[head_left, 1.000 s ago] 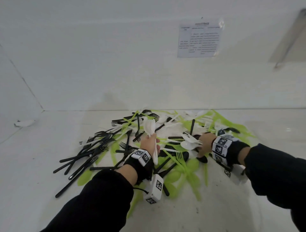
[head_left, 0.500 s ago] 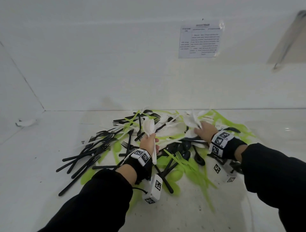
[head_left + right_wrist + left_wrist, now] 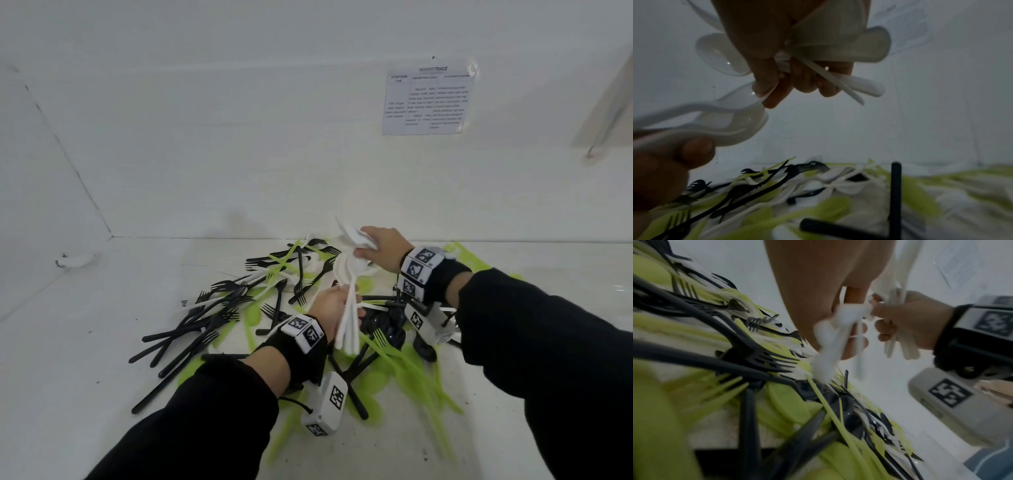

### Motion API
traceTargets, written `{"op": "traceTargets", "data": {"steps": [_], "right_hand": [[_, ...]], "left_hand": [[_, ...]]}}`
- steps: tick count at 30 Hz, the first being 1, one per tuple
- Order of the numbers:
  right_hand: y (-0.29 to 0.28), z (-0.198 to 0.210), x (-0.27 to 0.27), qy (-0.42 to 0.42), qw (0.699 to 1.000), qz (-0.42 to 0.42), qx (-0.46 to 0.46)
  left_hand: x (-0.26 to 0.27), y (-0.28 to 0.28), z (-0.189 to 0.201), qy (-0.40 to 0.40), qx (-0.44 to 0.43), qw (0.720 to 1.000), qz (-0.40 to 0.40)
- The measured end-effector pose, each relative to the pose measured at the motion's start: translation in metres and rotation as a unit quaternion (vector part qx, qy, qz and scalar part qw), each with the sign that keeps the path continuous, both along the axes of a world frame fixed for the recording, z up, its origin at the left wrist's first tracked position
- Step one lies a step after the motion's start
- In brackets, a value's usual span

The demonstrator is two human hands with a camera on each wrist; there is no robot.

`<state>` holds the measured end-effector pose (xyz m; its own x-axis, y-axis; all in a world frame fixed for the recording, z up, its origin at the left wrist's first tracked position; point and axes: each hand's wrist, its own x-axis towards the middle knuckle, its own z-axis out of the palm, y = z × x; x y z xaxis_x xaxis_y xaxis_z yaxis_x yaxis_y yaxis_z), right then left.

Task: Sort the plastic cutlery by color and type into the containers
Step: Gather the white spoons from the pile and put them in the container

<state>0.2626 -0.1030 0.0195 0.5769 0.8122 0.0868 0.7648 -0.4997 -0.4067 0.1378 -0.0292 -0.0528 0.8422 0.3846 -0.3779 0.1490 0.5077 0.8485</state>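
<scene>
left hand: your left hand (image 3: pixel 334 306) is fisted around a bundle of white spoons (image 3: pixel 347 308), raised over the pile; bowls up, flat handle ends hanging out below the fist. Thumb pressed on the handles in the right wrist view.
right hand: your right hand (image 3: pixel 382 251) is clenched on a second clutch of white spoons (image 3: pixel 838 43), fingers curled tight, held above and just behind the left bundle. Its lowest bowl touches or nearly touches the left bundle's bowls; can't tell which.
white spoons, build: thin glossy moulded plastic, rounded oval bowls, flat ribbed handles with squared-off tips.
pile: mixed cutlery heap (image 3: pixel 274 308) on the tabletop (image 3: pixel 85 342), directly under both hands.
black forks: matte black forks (image 3: pixel 191 329), slim rod-like handles, four tines, fanned out on the left side of the heap.
green pieces: lime-green cutlery (image 3: pixel 404 370), semi-translucent, flat spoon bowls and long thin handles, mostly front and right; motion-blurred.
table: white, matte, lightly speckled.
wall: white panel with a laminated printed sheet (image 3: pixel 430 99), text unreadable.
</scene>
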Motion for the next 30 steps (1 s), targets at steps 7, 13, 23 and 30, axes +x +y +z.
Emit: {"op": "traceTargets", "data": {"steps": [7,13,23,30], "right_hand": [[0.009,-0.020,-0.006,-0.006,1.000,-0.006,-0.026],[0.017,-0.029,-0.002,0.034,0.999,0.025,0.020],[0.021,-0.049,0.002,0.110,0.994,0.013,0.016],[0.019,-0.057,-0.004,0.162,0.986,-0.014,0.025]], "left_hand": [[0.002,0.002,-0.007,0.023,-0.045,0.999,0.011],[0.003,0.008,-0.018,0.039,0.019,0.999,0.006],[0.001,-0.002,-0.023,0.030,0.079,0.996,0.012],[-0.002,-0.004,-0.030,0.013,0.027,0.999,0.038]]}}
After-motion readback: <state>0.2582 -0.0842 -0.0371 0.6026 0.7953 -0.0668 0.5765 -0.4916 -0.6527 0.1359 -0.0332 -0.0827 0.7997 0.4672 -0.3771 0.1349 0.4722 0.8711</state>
